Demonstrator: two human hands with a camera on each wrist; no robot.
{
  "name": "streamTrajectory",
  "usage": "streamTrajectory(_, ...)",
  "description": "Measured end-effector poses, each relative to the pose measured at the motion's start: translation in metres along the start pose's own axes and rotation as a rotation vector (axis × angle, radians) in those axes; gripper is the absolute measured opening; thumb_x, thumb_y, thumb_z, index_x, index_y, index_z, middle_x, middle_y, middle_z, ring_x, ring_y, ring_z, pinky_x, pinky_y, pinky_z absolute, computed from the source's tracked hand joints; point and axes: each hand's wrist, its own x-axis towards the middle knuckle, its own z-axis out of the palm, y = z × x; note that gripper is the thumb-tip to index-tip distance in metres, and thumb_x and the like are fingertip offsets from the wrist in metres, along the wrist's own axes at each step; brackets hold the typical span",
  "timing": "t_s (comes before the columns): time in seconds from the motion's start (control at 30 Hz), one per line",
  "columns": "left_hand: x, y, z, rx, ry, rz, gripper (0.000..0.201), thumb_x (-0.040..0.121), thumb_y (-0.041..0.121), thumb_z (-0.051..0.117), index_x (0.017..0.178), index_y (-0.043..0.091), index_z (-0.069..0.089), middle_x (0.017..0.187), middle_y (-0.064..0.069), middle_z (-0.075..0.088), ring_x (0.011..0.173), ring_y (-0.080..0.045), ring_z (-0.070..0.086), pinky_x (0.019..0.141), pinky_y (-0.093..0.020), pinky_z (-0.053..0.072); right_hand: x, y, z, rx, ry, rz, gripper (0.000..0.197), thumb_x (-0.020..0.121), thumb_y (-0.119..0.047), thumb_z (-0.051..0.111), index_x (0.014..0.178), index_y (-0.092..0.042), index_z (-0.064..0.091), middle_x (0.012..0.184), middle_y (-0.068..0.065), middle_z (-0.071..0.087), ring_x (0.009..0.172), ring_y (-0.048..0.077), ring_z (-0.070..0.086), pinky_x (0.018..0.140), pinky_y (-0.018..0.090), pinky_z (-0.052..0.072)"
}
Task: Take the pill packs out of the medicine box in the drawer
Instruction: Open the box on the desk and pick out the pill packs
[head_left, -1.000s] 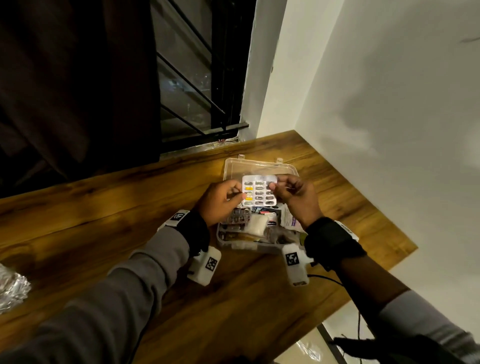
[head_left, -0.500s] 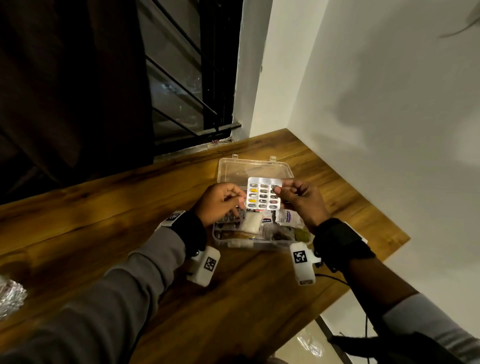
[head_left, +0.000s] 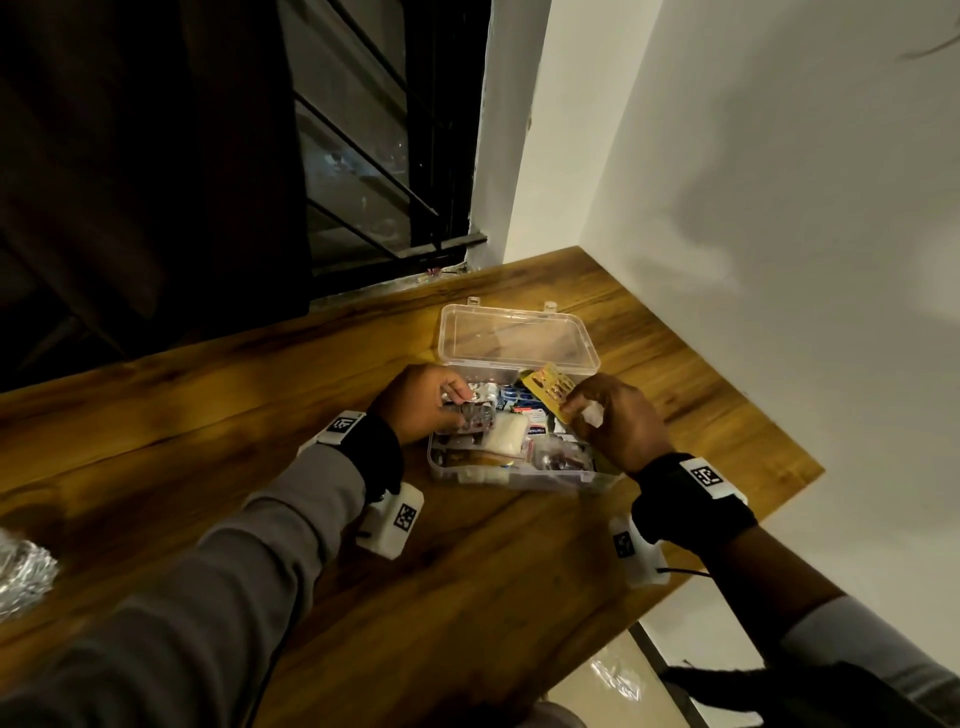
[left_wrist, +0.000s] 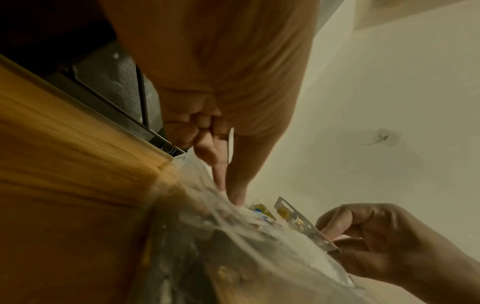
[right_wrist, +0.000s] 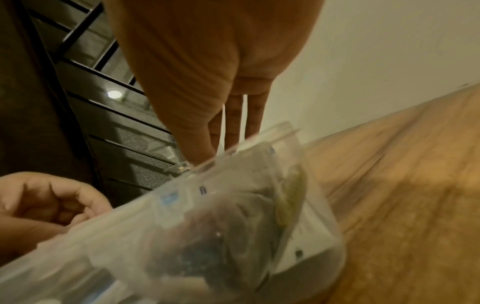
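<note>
Right hand pinches a pill pack tilted above the medicine box — clearing it; left hand grips a silvery pack inside.

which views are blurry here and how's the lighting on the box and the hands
Head view: dim warm light, fairly sharp; the clear medicine box and the blister pack in the right hand are readable, the window side nearly black. Left wrist view: the box wall smeared, the left hand soft. Right wrist view: heavy blur on the box and the wooden table.
</note>
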Motion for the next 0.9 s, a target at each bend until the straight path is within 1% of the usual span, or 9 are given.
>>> streamTrajectory(0.07,-0.003,-0.001,-0.002,0.054,-0.056,-0.033,0.035,0.069,0.009,0.079,0.102,0.007,0.067,0.108,-0.009,0.069,0.093,-0.016,0.063,0.076,-0.020,0.050,-0.003,0.000,-0.001,-0.059,-0.026,-0.052,0.016,0.074,-0.005,0.072,0.082,-0.019,0.071,0.096,0.001,0.068,0.088,0.018,0.063,0.075,0.031,0.052)
streamTrajectory(0.13,-0.005,0.000,-0.005,0.104,-0.101,-0.044,0.044,0.067,0.016,0.082,0.107,0.009,0.066,0.115,-0.009,0.067,0.105,-0.021,0.061,0.090,-0.034,0.051,-0.005,0.001,-0.003,-0.093,-0.047,-0.063,0.017,0.074,-0.004,0.070,0.082,-0.019,0.071,0.098,0.002,0.068,0.088,0.020,0.063,0.074,0.033,0.053)
streamTrajectory(0.3,-0.009,0.002,-0.005,0.214,-0.112,0.007,0.044,0.070,0.023,0.081,0.110,0.010,0.066,0.118,-0.006,0.066,0.109,-0.021,0.059,0.090,-0.028,0.045,-0.006,0.002,-0.006,-0.191,-0.143,-0.050,0.029,0.070,-0.006,0.065,0.086,-0.029,0.071,0.101,-0.003,0.070,0.085,0.020,0.067,0.070,0.027,0.051)
streamTrajectory(0.4,-0.009,0.000,-0.005,0.300,-0.107,0.041,0.037,0.076,0.025,0.075,0.110,0.012,0.067,0.120,-0.005,0.064,0.111,-0.021,0.057,0.093,-0.030,0.043,0.000,-0.009,-0.006,-0.156,-0.097,-0.063,0.020,0.075,-0.017,0.061,0.088,-0.028,0.071,0.100,-0.003,0.071,0.086,0.020,0.067,0.073,0.030,0.053)
streamTrajectory(0.5,-0.010,-0.002,-0.007,0.370,-0.094,0.108,0.030,0.081,0.032,0.067,0.108,0.018,0.068,0.114,-0.002,0.066,0.105,-0.020,0.059,0.087,-0.030,0.045,0.011,-0.024,-0.001,-0.072,-0.180,-0.208,0.027,0.073,-0.026,0.070,0.100,-0.029,0.068,0.104,-0.004,0.070,0.094,0.017,0.066,0.080,0.035,0.053)
streamTrajectory(0.63,-0.012,0.000,-0.011,0.325,-0.016,0.139,0.022,0.089,0.029,0.056,0.098,0.016,0.071,0.096,-0.004,0.070,0.084,-0.020,0.061,0.072,-0.032,0.049,0.026,-0.043,0.012,-0.249,-0.385,-0.266,0.054,0.068,-0.038,0.074,0.120,-0.034,0.059,0.125,-0.006,0.060,0.117,0.014,0.053,0.097,0.035,0.043)
streamTrajectory(0.73,-0.009,0.000,-0.014,0.277,0.025,0.130,0.020,0.090,0.026,0.054,0.084,0.016,0.070,0.076,-0.004,0.068,0.066,-0.018,0.057,0.060,-0.031,0.045,0.032,-0.047,0.014,-0.292,-0.400,-0.260,0.050,0.069,-0.037,0.075,0.117,-0.037,0.061,0.121,-0.010,0.062,0.116,0.013,0.052,0.098,0.040,0.040)
streamTrajectory(0.83,-0.007,0.002,-0.015,0.260,0.045,0.097,0.021,0.090,0.020,0.053,0.083,0.010,0.069,0.077,-0.008,0.068,0.066,-0.021,0.058,0.060,-0.030,0.044,0.035,-0.046,0.016,-0.263,-0.371,-0.286,0.032,0.072,-0.037,0.074,0.103,-0.038,0.067,0.110,-0.013,0.066,0.107,0.009,0.057,0.095,0.041,0.042)
streamTrajectory(0.9,-0.006,0.002,-0.013,0.266,0.073,0.108,0.023,0.091,0.017,0.051,0.075,0.006,0.063,0.072,-0.009,0.064,0.065,-0.023,0.056,0.058,-0.031,0.041,0.035,-0.043,0.016,-0.252,-0.368,-0.288,0.023,0.074,-0.036,0.072,0.096,-0.038,0.068,0.105,-0.014,0.067,0.101,0.008,0.060,0.093,0.040,0.044)
